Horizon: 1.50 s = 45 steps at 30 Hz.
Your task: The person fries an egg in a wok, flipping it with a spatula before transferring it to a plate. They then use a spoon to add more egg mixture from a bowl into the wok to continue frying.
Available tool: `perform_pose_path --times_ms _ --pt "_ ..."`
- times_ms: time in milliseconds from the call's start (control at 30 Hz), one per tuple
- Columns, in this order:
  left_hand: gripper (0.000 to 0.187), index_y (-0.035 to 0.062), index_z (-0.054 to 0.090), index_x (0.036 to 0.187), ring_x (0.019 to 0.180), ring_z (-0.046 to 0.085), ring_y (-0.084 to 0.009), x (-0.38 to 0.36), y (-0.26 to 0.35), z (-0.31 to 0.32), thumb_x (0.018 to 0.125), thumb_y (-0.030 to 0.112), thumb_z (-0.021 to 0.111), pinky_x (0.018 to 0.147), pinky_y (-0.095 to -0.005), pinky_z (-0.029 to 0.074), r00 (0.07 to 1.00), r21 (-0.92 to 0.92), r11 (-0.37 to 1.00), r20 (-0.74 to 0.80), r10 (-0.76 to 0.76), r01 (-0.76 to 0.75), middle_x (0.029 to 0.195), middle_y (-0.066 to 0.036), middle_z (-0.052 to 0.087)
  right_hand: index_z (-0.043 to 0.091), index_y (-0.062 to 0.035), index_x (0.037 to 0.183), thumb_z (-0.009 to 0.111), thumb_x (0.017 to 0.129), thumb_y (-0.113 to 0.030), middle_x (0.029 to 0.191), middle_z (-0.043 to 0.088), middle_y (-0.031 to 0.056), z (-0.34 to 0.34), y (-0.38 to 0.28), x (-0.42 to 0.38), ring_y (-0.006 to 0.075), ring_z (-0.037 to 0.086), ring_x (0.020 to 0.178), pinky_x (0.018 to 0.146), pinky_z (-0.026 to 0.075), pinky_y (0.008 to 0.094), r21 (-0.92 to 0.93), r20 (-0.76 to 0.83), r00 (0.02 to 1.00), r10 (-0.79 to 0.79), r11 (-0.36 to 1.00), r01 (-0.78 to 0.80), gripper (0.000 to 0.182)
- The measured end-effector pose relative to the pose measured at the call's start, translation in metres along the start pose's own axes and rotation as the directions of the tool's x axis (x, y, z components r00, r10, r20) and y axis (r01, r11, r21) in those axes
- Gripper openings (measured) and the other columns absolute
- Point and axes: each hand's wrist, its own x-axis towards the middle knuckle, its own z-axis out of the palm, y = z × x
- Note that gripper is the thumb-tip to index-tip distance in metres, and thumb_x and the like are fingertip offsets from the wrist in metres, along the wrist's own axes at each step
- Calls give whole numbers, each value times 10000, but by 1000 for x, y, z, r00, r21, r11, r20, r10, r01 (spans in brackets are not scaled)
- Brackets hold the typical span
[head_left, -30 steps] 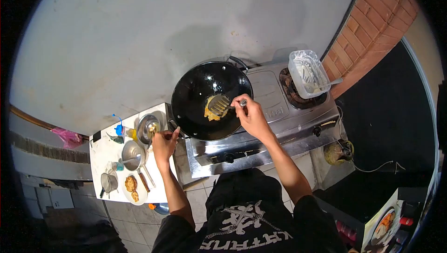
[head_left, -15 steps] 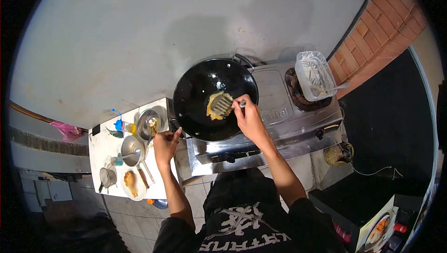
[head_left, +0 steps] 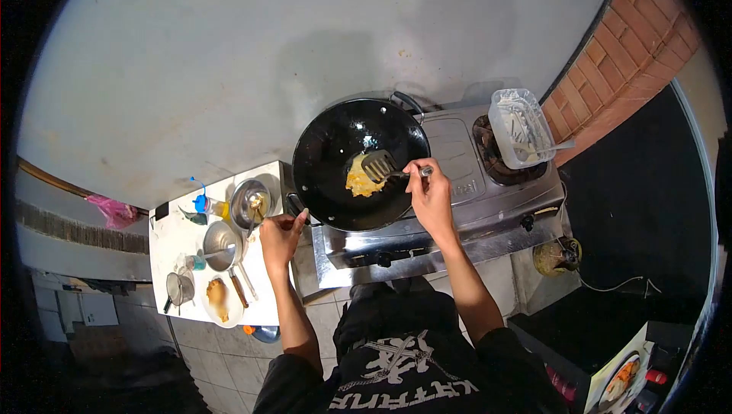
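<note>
A black wok (head_left: 320, 162) sits on the left burner, with a yellow piece of fried food (head_left: 363, 179), egg-like, in its bottom. My right hand (head_left: 431, 199) is closed around the handle of a slotted spatula (head_left: 379, 165). The blade rests over the upper right edge of the food. At the wok's lower left rim my left hand (head_left: 280, 237) is closed, its thumb at the lower end of the wok handle (head_left: 293, 202); the fingers' exact hold is partly hidden.
The steel stove (head_left: 450, 227) has a clear plastic container (head_left: 520, 128) with a spoon over its right burner. On the white table (head_left: 175, 231) at left are a metal bowl (head_left: 248, 199), a saucepan (head_left: 221, 242), a strainer (head_left: 180, 289) and a plate of fried food (head_left: 218, 298).
The spatula and my right hand have shifted to the right, uncovering more of the yellow food. My left hand stays by the wok handle. The whole view has shifted slightly.
</note>
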Motion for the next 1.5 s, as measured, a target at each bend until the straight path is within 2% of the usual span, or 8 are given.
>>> perform_pose_path --times_ms 433,767,1067,1267,1367,1400,1467,1500 --pt "345 -43 686 732 526 634 -216 2 -12 -1 759 285 790 534 -311 473 996 -4 998 64 68 -68 603 -144 647 541 15 931 528 957 -99 763 645 65 5 -11 -16 99 573 557 493 423 248 33 -50 999 8 999 -7 118" --pt "333 -42 688 731 561 654 -227 -3 0 0 755 274 791 565 -313 494 998 29 998 36 60 -61 633 -149 662 540 12 918 579 918 -93 645 538 66 20 -5 -27 92 477 529 491 374 275 24 100 995 -5 1000 2 112" --pt "384 -48 681 708 546 644 -243 0 -6 4 742 317 797 553 -327 487 998 36 997 -7 63 -62 608 -152 648 485 18 907 540 925 -62 693 563 150 22 2 -14 245 573 576 534 424 349 -42 127 986 -110 992 116 99" --pt "393 -41 687 709 538 641 -242 -2 0 -1 751 336 788 548 -325 482 998 63 996 0 67 -67 604 -146 648 482 23 910 538 928 -64 708 577 176 16 -14 -9 295 590 596 538 431 360 -64 147 987 -59 996 69 105" --pt "390 -38 691 714 540 644 -241 -3 0 -1 757 339 783 549 -323 482 998 45 997 10 65 -65 607 -143 651 510 15 942 525 946 -72 739 622 105 18 -5 -6 156 582 568 527 441 298 -65 140 989 -47 996 56 88" --pt "389 -38 691 715 543 646 -241 -4 1 -1 760 338 781 550 -323 482 997 48 996 -14 75 -74 609 -143 651 510 15 942 525 946 -72 739 622 105 19 -5 -5 156 582 568 527 441 298 -66 138 989 -42 996 52 88" --pt "388 -38 692 716 546 648 -241 -3 0 0 763 338 779 551 -323 482 995 54 995 -34 88 -87 610 -144 652 490 31 931 539 927 -71 754 598 213 24 -6 -2 374 620 682 587 457 398 -39 121 987 -107 993 113 113" --pt "388 -38 691 717 547 649 -242 -2 -3 0 766 337 777 554 -324 483 997 46 996 -12 78 -77 611 -145 653 490 31 931 539 927 -71 754 598 213 25 -6 -2 374 620 682 587 457 398 -39 117 988 -104 993 110 113"
